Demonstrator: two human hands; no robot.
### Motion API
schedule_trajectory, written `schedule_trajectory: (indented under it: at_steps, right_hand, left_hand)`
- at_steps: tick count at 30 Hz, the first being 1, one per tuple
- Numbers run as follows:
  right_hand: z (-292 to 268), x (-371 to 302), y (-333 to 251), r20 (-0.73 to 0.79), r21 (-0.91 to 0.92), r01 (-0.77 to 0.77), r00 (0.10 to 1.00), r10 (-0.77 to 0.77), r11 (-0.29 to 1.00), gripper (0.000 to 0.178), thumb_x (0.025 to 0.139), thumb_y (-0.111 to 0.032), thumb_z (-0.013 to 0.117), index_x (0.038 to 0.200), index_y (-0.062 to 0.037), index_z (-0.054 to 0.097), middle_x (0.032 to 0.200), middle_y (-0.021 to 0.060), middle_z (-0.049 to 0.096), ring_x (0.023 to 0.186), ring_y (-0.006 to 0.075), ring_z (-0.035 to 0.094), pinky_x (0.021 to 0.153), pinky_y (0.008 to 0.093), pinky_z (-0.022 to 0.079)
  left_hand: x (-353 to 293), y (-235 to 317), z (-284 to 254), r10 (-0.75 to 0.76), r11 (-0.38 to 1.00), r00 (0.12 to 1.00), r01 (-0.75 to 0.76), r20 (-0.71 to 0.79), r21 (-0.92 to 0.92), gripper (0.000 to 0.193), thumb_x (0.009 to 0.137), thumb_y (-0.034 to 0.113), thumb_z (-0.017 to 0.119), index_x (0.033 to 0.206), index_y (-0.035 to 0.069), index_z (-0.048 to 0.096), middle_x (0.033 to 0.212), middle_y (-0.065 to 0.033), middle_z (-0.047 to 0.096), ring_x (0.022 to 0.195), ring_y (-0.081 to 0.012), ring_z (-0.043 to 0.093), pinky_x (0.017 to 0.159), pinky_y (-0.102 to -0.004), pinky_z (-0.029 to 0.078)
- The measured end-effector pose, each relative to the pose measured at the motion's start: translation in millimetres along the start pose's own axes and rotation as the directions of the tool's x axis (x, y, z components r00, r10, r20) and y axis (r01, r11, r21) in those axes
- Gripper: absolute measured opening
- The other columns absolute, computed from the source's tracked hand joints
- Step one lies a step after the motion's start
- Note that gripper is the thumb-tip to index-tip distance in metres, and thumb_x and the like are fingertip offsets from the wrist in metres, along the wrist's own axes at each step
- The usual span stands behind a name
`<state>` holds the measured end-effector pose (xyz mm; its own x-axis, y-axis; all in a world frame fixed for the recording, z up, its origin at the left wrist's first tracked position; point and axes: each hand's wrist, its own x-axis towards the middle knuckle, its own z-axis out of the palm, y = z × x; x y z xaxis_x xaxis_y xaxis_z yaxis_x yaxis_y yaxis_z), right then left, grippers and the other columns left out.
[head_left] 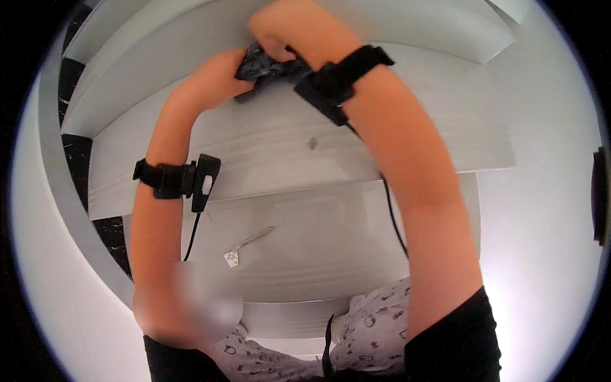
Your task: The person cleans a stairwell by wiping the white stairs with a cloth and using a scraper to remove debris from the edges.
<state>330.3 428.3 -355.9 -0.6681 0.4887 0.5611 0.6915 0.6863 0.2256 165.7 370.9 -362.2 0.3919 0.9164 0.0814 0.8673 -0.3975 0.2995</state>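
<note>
— While both arms reach up the white wooden stair steps (pixel 407 149), what sits furthest left?

— Dark marbled floor (pixel 79 162) beside the steps, then the left forearm with a black wrist strap carrying a small black device (pixel 205 181); a thin black cable hangs from it. Lower down, a small silvery metal piece with a pale tag (pixel 245 245) lies loose on a step, well apart from both hands.

— And the left hand (pixel 213 79)?

— Curled closed around the left end of a crumpled dark grey cloth (pixel 258 63), pressing it onto an upper step.

— The right hand (pixel 280 35)?

— Just above and right of it, fingers pinched shut on the same cloth's upper edge. A second black strap (pixel 344 73) wraps that wrist.

— How does the cloth lie?

— Between the two hands, its long axis running roughly left to right along the step. Both hands touch it; the left holds more of it.
</note>
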Motion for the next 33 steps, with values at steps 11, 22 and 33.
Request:
schedule_trajectory:
  at_steps: [11,22,33]
  right_hand:
    - [-50,6,-25,0.422,-0.043,-0.175,0.889,0.176,0.984,0.038,0.073,-0.016,0.07,0.11,-0.0094,0.067,0.101,0.0143,0.069,0.095,0.0319,0.065,0.08,0.0473,0.054]
    - [-34,2,57,0.446,-0.027,-0.099,0.889,0.101,0.995,0.018,0.072,-0.009,0.065,0.088,-0.0074,0.073,0.087,0.0132,0.069,0.082,0.0323,0.067,0.072,0.0413,0.054]
    - [25,-142,169,0.317,-0.095,-0.446,0.834,0.451,0.89,0.029,0.068,0.0,0.063,0.095,-0.0072,0.067,0.092,0.0168,0.067,0.091,0.0377,0.062,0.078,0.0448,0.05]
  left_hand:
    - [-18,40,2,-0.104,0.984,0.99,0.117,-0.097,0.137,0.036,0.078,0.012,0.064,0.111,0.0,0.055,0.102,-0.0242,0.062,0.096,-0.0416,0.057,0.081,-0.0427,0.045]
    - [50,81,-29,-0.072,0.977,0.997,0.062,0.042,0.203,0.034,0.081,0.02,0.066,0.109,0.002,0.061,0.107,-0.0216,0.064,0.1,-0.038,0.06,0.083,-0.0436,0.047]
    - [162,127,120,0.269,0.937,0.945,-0.212,-0.186,0.278,0.024,0.082,0.017,0.06,0.101,0.002,0.059,0.102,-0.0195,0.062,0.096,-0.0366,0.061,0.083,-0.0456,0.049]
